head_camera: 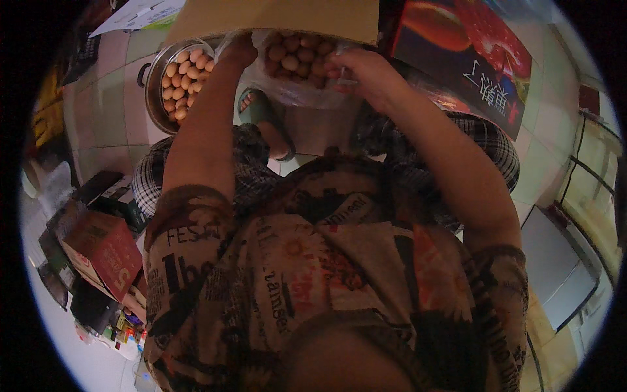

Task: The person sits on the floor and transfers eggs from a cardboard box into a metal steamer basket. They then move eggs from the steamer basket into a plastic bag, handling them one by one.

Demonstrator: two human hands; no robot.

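Brown eggs (300, 56) lie in a clear plastic bag (303, 95) in front of me, partly hidden by a raised cardboard flap (279, 17). My left hand (241, 51) grips the bag's left edge, its fingers partly covered by the flap. On the other side, my right hand (360, 71) pinches the bag's plastic near the eggs. Left of my left forearm stands a round metal pot (153, 105) with a dark side handle. It holds many loose brown eggs (183, 81), some of them behind my forearm.
A dark printed carton (441, 54) with fruit pictures stands at the right, by my knee. Tiled floor (110, 115) spreads to the left. A red carton (105, 255) and other clutter sit at lower left. A green slipper (259, 110) is on my foot below the bag.
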